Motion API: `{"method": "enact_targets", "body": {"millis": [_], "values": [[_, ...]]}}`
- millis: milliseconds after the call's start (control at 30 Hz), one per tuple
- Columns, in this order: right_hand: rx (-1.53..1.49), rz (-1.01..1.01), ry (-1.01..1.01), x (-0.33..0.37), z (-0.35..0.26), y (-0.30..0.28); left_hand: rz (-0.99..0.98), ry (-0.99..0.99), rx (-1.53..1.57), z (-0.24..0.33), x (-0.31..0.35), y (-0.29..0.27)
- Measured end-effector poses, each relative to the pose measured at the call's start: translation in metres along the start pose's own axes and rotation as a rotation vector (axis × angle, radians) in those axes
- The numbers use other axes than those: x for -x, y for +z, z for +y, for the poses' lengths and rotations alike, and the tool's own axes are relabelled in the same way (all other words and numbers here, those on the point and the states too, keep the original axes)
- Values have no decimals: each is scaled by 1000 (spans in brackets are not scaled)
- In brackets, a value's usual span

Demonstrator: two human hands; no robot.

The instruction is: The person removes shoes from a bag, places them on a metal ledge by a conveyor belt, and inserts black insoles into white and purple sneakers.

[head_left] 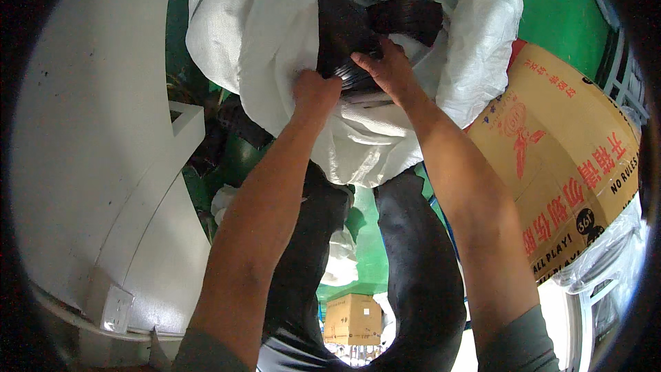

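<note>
Both my hands are inside a white woven sack (275, 35) whose mouth is rolled outward. A flat black bundle (342, 24), ridged like stacked strips at its lower part, stands in it. My left hand (318, 88) is curled closed at the bundle's lower left edge, its fingertips hidden. My right hand (391, 68) grips the bundle's right side, thumb toward the left and fingers partly hidden behind. Beyond it, a second curved black bundle (413, 17) with fine ridges lies against the sack's inner wall. The exact kind of black material cannot be made out.
A large printed cardboard box (558, 145) stands close on the right. To the left is a big pale grey machine housing (96, 117). Dark scraps (241, 124) lie between it and the sack. A smaller carton (353, 318) sits on the green floor beyond my legs.
</note>
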State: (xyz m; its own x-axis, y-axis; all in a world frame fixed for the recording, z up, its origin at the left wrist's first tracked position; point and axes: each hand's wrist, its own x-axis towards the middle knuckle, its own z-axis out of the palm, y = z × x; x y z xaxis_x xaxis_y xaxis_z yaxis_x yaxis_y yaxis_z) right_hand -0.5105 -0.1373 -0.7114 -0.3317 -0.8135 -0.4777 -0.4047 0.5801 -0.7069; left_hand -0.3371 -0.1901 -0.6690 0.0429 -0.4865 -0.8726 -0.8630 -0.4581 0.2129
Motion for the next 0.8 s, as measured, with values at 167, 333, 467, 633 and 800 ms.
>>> {"method": "enact_targets", "body": {"millis": [167, 333, 467, 633, 800], "values": [[-31, -98, -35, -4, -12, -3, -284, -196, 782, -28, -4, -9], [-476, -175, 294, 1, -19, -8, -357, -182, 1220, -14, 6, -6], [-722, -214, 388, 7, -32, -11, -285, -249, 1203, -5, 14, -13], [-799, -262, 528, 24, -55, -33, -340, -127, 1070, -16, 14, -27], [-942, -382, 608, 43, -48, -44, -361, -138, 979, -9, 26, -28]]}}
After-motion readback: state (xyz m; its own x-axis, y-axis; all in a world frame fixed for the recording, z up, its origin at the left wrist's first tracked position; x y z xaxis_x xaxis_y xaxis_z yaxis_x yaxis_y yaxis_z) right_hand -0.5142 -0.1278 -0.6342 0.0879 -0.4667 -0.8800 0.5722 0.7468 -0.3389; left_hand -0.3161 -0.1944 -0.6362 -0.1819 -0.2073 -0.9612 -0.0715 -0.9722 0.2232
